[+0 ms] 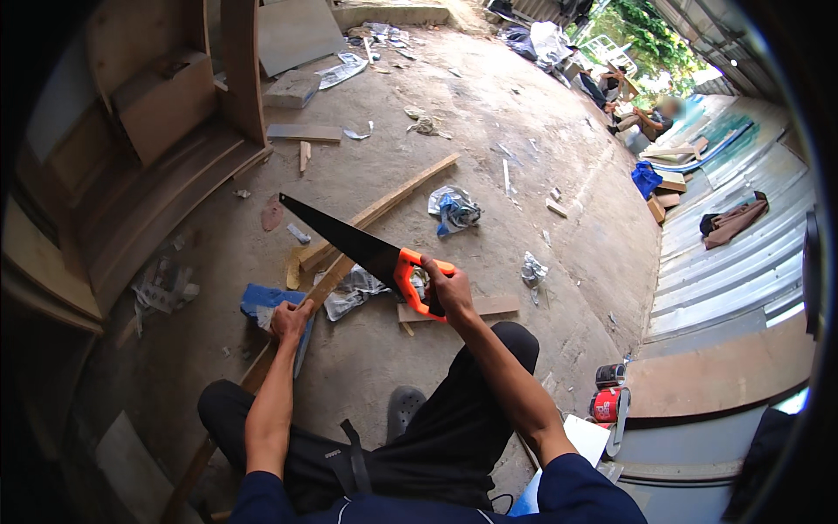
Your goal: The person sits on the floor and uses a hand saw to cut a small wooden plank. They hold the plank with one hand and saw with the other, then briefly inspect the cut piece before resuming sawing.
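My right hand (448, 286) is closed around the orange handle of a hand saw (345, 236), whose dark blade points up and to the left. The blade passes above a long wooden strip (330, 281); whether its teeth touch the wood I cannot tell. Closed on that strip is my left hand (290, 321), just above my left knee. A blue-covered block (264, 299) sits beside and under the strip near this hand. Farther out, a second wooden strip (397, 196) lies slanting on the floor. Below the saw handle is a short flat board (493, 306).
A wooden cabinet frame (166, 166) stands at the left. Crumpled newspaper (454, 211) and scraps litter the concrete floor. Cans (604, 404) stand near a wide board (720, 371) at the right. Two other people sit at the far right, one nearer person (653, 120) beside corrugated metal (698, 271).
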{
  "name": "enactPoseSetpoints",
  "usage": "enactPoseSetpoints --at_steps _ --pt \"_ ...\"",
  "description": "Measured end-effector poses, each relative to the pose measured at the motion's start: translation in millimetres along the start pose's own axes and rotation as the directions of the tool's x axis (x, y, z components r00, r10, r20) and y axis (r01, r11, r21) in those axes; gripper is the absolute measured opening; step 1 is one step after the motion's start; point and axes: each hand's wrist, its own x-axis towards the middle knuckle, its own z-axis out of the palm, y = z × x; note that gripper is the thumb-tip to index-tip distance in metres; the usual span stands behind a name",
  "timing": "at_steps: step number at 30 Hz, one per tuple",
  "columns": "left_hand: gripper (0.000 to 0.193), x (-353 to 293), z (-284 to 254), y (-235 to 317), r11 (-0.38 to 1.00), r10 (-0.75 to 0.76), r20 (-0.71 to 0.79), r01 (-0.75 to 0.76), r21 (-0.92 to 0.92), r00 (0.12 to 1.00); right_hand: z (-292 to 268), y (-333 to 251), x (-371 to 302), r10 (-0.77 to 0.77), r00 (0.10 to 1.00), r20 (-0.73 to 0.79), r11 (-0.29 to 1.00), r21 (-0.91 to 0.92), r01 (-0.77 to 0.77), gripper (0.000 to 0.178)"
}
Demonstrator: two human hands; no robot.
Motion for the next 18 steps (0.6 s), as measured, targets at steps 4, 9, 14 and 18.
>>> enactPoseSetpoints --at_steps 4,9,14,18 --pt "0.052 -3.6 -9.8 14.1 0.999 -0.015 0.005 0.014 0.049 1.0 31.7 19.5 -3.6 -0.072 0.992 0.104 0.993 0.097 0.062 0.04" --pt "0.053 1.8 4.6 1.7 0.999 0.027 -0.036 -0.026 0.048 0.999 48.3 63.4 -11.0 -0.09 0.982 0.168 0.996 0.021 0.088 0.033" --pt "0.053 8.8 -3.8 -2.0 0.998 -0.015 0.057 0.012 0.064 0.998 64.7 101.2 -23.4 -0.116 0.972 0.205 0.979 -0.142 0.147 0.032" --pt "0.053 19.3 -9.4 -6.1 0.998 -0.064 0.142 0.064 0.011 0.988 79.7 116.7 -30.0 -0.228 0.954 0.195 0.904 -0.323 0.282 0.038"
